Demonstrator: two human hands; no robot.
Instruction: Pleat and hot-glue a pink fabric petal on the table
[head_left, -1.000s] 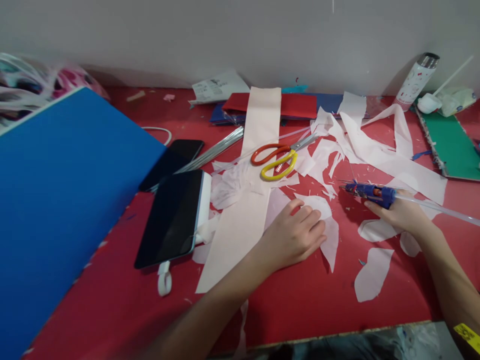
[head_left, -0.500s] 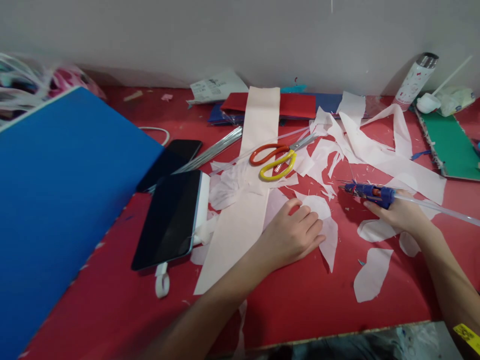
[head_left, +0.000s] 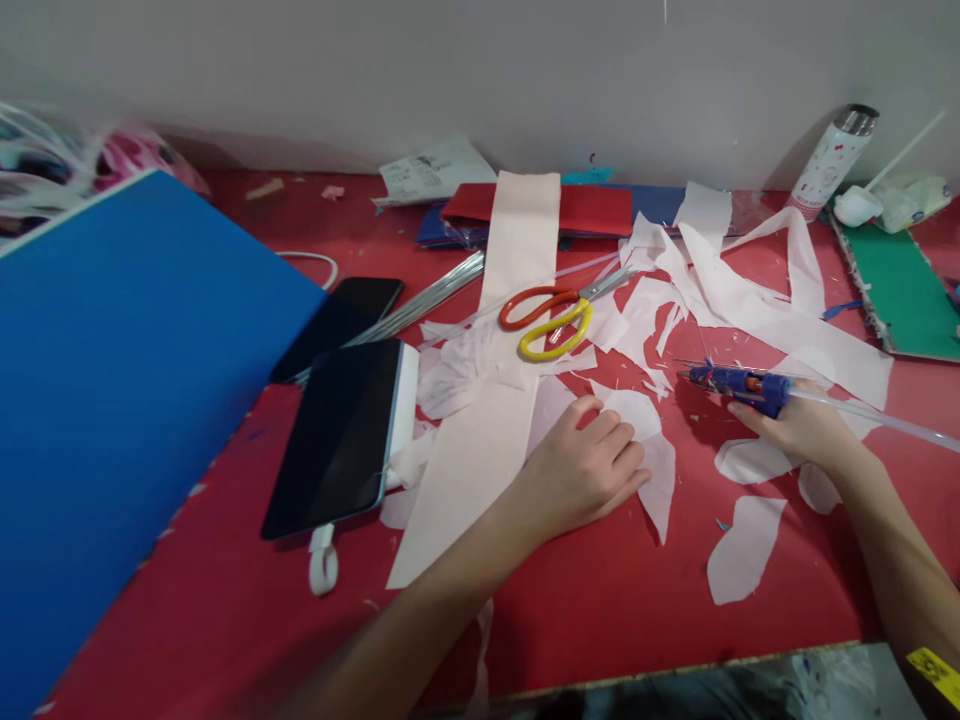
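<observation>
Tabletop: glue gun in right hand

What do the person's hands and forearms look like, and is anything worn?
The left hand and right hand are ungloved, no rings visible; the forearms look sleeveless. A dark-marked yellow patch shows by the right forearm; whether it's worn is unclear.
</observation>
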